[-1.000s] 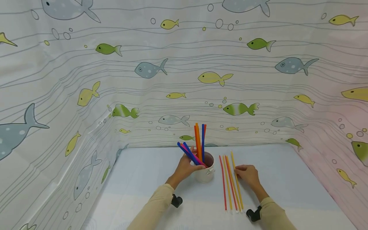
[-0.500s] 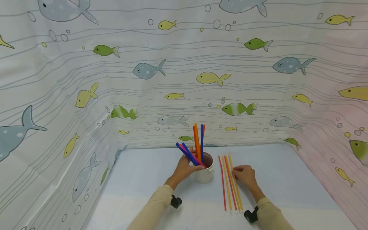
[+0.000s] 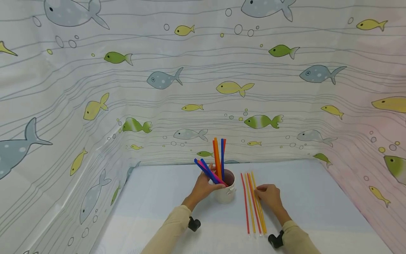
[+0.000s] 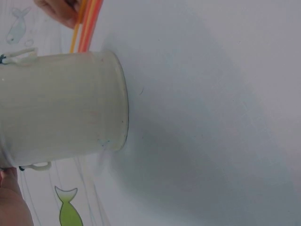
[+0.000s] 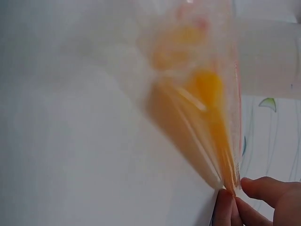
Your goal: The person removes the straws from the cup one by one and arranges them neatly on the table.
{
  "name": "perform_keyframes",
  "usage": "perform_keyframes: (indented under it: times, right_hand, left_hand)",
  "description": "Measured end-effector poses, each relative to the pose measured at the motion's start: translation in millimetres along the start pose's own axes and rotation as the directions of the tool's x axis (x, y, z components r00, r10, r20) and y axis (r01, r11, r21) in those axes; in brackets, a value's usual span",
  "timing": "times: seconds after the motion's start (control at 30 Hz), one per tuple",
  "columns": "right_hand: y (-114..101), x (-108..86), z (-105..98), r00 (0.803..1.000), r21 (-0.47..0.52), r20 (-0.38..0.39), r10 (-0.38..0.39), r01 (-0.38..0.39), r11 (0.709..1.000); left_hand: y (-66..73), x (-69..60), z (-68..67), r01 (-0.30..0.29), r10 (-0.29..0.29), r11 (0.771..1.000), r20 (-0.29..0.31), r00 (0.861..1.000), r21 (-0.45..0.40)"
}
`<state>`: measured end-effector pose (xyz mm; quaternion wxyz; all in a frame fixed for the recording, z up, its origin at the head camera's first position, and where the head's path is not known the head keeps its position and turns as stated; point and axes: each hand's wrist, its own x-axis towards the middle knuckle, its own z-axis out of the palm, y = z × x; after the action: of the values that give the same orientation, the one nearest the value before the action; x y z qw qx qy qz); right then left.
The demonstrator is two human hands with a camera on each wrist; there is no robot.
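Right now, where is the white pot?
In the head view, the white pot is just right of centre in the lower half, between the left hand and the row of red and yellow straws.

The yellow straw (image 5: 210, 89) looks blurred in the right wrist view

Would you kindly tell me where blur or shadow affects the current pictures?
Right wrist: the thin yellow stick in clear plastic film is blurred toward the camera, the right hand sharper; left wrist: a soft shadow darkens the pale tabletop beside the off-white cylindrical pot; head: the fish-printed white backdrop looks fairly sharp.
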<state>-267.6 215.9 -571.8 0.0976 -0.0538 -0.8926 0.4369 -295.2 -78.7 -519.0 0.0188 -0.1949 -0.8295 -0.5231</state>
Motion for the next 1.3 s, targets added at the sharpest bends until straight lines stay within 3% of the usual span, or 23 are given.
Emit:
perform_keyframes:
  times: [0.47,0.7,0.8,0.87,1.0,1.07,1.1,1.17,1.3]
  right_hand:
    - [-8.3,1.7,-2.4,0.999,0.018,0.024,0.037,-0.037,0.999]
    - [-35.0,20.3,-18.0,0.994,0.028,-0.03,-0.106,0.107,0.994]
    - [-53.7,26.8,-23.2,0.982,0.04,-0.001,-0.19,0.189,0.981]
    - [-66.3,27.1,-24.4,0.965,0.077,0.081,-0.249,0.243,0.967]
    - [-83.0,19.9,-13.1,0.902,0.133,0.294,-0.316,0.289,0.948]
    - [-86.5,14.4,-2.3,0.868,0.142,0.364,-0.337,0.306,0.941]
    - [-87.5,11.9,4.0,0.86,0.14,0.38,-0.339,0.309,0.941]
    - [-88.7,8.4,16.4,0.853,0.136,0.389,-0.348,0.321,0.937]
    - [-95.5,6.3,34.3,0.87,0.103,0.342,-0.355,0.34,0.935]
  left_hand:
    - [1.6,-0.3,-1.5,-0.012,0.012,0.999,-0.009,1.0,-0.029]
    - [1.9,0.0,-2.8,-0.01,0.01,1.0,-0.017,1.0,-0.018]
    - [2.4,-0.1,-2.5,-0.019,0.019,1.0,-0.014,1.0,-0.025]
    - [2.7,-0.1,-2.1,-0.022,0.022,0.999,-0.012,1.0,-0.037]
    - [3.1,-0.3,-1.9,-0.022,0.021,0.999,-0.005,1.0,-0.034]
    - [3.2,-0.1,-2.3,-0.021,0.021,1.0,-0.002,1.0,-0.016]
    - [3.3,0.1,-2.5,-0.024,0.024,1.0,-0.001,1.0,-0.002]
    - [3.3,0.6,-3.0,-0.027,0.027,0.999,0.002,1.0,0.027]
    - [1.5,0.3,-4.1,-0.024,0.024,0.999,0.009,1.0,0.021]
